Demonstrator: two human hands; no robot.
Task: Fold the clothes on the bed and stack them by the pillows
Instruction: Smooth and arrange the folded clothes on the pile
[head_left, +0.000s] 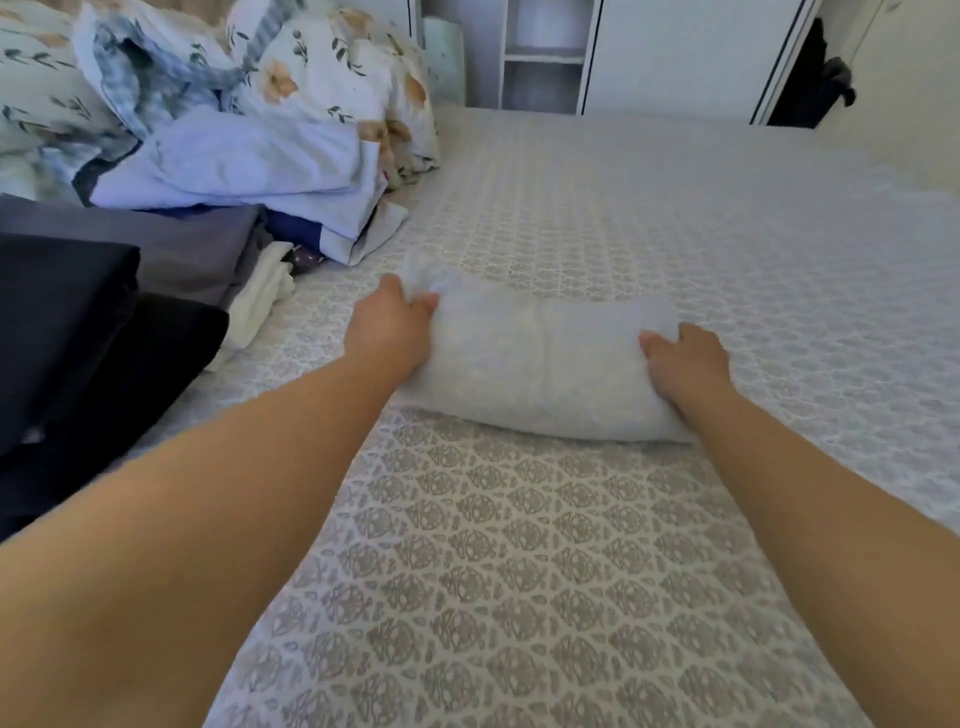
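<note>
Both hands — left hand, right hand — grip a folded white towel on the bed.

**Soft daylight, mild blur, wide-angle warp**

You're in even, diffuse light with a cool bluish cast. No hard shadows: only a faint soft one under the near edge of the folded white cloth you grip with your left hand and right hand. No glare. The bedspread pattern is sharpest on the near side of your grip; beyond it the far weave washes out pale. The cloth itself reads smeared, texture lost. The dark clothes left of your grip crush to near black, folds barely readable. The wardrobe lines far beyond your grip lean with lens distortion. Forearms stretch at the lower corners.
</note>
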